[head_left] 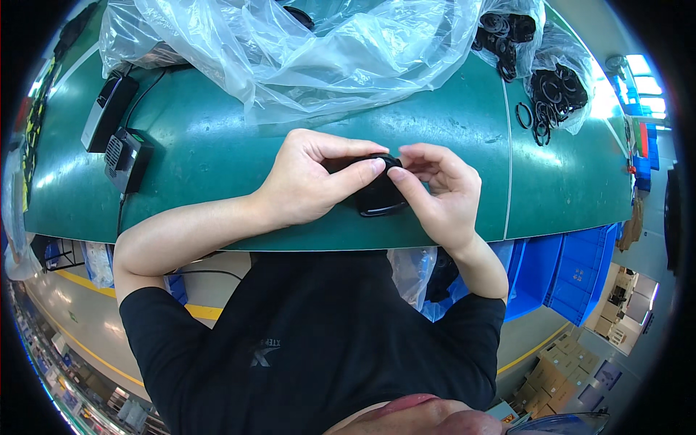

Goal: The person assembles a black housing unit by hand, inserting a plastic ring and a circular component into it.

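A glossy black part (382, 196) with a rounded lower edge is held just above the green table, near its front edge. My left hand (312, 176) grips it from the left, thumb and index finger closed at its top. From the right, my right hand (446, 190) pinches the same upper end, its thumb against a small dark rim there. The other right fingers are curled. The part's exact kind cannot be made out, and my left fingers hide some of its left side.
A large transparent plastic bag (348, 61) spreads over the far side of the green table (217, 156). Black rings (557, 90) spill from bags at the far right. Two black devices (129, 156) with cables lie on the left. Blue crates (580, 272) stand below the right edge.
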### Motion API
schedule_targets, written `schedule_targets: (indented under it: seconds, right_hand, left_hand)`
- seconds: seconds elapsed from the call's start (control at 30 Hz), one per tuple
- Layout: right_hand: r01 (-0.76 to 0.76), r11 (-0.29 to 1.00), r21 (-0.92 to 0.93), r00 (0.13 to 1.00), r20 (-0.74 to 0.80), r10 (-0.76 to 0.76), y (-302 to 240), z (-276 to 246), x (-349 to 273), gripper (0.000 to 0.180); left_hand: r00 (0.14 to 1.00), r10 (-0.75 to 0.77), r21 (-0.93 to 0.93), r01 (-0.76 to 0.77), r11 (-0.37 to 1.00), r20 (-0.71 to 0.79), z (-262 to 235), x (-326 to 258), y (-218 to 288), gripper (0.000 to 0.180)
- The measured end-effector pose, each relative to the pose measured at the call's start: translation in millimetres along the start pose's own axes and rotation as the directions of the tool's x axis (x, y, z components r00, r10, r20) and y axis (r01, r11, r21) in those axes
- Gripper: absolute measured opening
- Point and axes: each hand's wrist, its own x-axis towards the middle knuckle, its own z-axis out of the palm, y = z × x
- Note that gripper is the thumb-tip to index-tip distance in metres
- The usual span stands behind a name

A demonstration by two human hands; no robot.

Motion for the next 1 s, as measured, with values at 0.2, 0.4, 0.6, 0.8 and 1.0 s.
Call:
schedule_targets:
  seconds: [0.2,0.4,0.6,0.8,1.0]
  right_hand:
    - [-0.130,0.988,0.088,0.972,0.207,0.110,1.9,-8.8,1.9,0.013]
    - [-0.220,0.972,0.082,0.955,0.223,0.197,2.1,-7.5,1.7,0.011]
    - [-0.282,0.949,0.142,0.945,0.213,0.249,1.9,-8.2,3.5,0.011]
    - [-0.202,0.979,0.022,0.953,0.234,0.192,0.9,-11.5,-1.9,0.010]
    - [-0.106,0.994,-0.020,0.975,0.192,0.108,1.9,-7.8,1.4,0.008]
  left_hand:
    - [0.999,-0.053,0.034,0.053,0.998,-0.001,-0.5,-3.0,-2.8,0.017]
    - [0.991,-0.136,-0.080,0.137,0.987,0.020,0.3,-1.0,-0.5,0.018]
    - [0.993,-0.114,-0.076,0.116,0.990,0.039,0.6,-1.6,-4.5,0.019]
    - [0.987,-0.125,-0.062,0.132,0.989,0.098,2.0,-2.0,-5.5,0.020]
    - [0.984,-0.150,-0.034,0.154,0.987,0.101,-1.7,1.3,-5.9,0.019]
